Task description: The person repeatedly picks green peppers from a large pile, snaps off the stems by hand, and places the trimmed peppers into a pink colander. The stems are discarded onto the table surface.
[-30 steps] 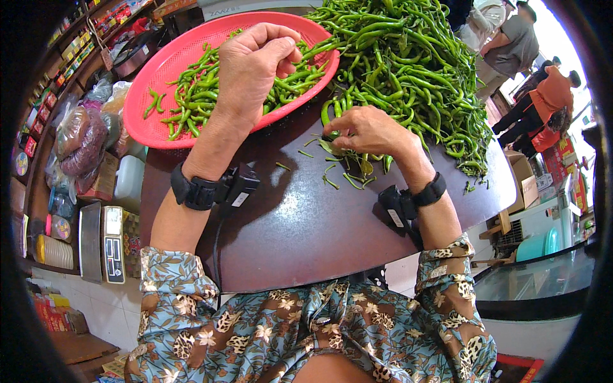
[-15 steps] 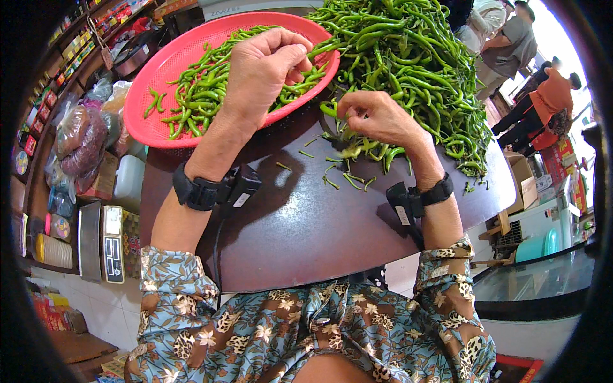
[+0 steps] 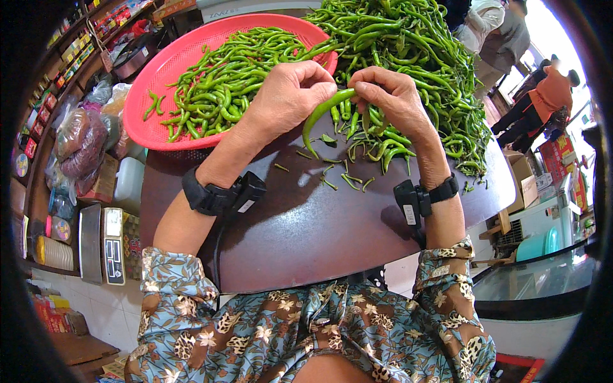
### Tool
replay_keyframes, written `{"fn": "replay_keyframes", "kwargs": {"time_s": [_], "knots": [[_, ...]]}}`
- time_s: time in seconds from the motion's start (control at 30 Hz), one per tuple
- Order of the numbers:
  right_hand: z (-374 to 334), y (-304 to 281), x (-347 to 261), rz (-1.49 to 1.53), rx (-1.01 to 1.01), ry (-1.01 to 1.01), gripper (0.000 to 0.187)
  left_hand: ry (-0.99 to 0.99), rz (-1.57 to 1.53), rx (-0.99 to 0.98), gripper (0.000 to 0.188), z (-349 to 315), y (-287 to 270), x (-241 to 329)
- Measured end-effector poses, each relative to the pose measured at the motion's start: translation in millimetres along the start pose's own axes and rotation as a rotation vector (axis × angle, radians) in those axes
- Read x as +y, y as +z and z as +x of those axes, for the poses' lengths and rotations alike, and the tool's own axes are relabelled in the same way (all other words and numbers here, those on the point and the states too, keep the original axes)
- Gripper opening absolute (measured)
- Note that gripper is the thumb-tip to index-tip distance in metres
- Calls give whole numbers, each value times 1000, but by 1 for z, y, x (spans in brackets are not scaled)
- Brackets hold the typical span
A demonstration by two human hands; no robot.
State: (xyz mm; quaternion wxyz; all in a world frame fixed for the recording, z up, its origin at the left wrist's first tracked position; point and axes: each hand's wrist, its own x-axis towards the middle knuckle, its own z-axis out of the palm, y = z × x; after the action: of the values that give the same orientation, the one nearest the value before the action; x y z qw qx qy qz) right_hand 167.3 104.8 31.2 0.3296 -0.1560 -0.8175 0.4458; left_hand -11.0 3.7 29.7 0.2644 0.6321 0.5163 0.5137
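The right grip (image 3: 394, 101) is closed on a curved green chilli (image 3: 316, 113), thumb and forefinger pinching near its thick end; I take that hold as leaving the long body free to hang toward the left over the surface (image 3: 294, 236). The left grip (image 3: 287, 96) faces it, thumb and forefinger curled toward each other just beside the chilli, though from this view I can't tell whether those tips meet or touch it. Held this close, I judge, both sets of fingertips can reach the same end. I see both wrists angled inward, backs of the hands showing, the forearms rising from the lower edge with black wrist straps (image 3: 207, 195) around them. Beyond, a pink basket (image 3: 137, 121) of chillies stands on the left and a heap (image 3: 415, 60) on the right, presumably to keep each reach short. Stem scraps (image 3: 350, 182) lie below the heap.
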Motion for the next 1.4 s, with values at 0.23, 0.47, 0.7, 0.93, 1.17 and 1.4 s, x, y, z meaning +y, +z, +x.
{"fn": "replay_keyframes", "kwargs": {"time_s": [0.23,0.47,0.7,0.93,1.17,1.4], "knots": [[1,3,1,120,16,-45,22,-34,-6,-106,14,-1,7,-5],[2,-1,2,136,93,-55,21,-134,-9,-97,13,-1,2,-1],[3,2,9,29,156,-110,18,-149,-19,-84,13,0,0,-1],[3,-1,8,-195,57,-230,17,-93,-10,-52,11,1,0,-5],[1,1,5,-232,65,-169,14,-87,-29,-25,13,0,1,-3],[3,0,11,-277,108,-264,17,-107,-66,-35,14,0,2,0]]}}
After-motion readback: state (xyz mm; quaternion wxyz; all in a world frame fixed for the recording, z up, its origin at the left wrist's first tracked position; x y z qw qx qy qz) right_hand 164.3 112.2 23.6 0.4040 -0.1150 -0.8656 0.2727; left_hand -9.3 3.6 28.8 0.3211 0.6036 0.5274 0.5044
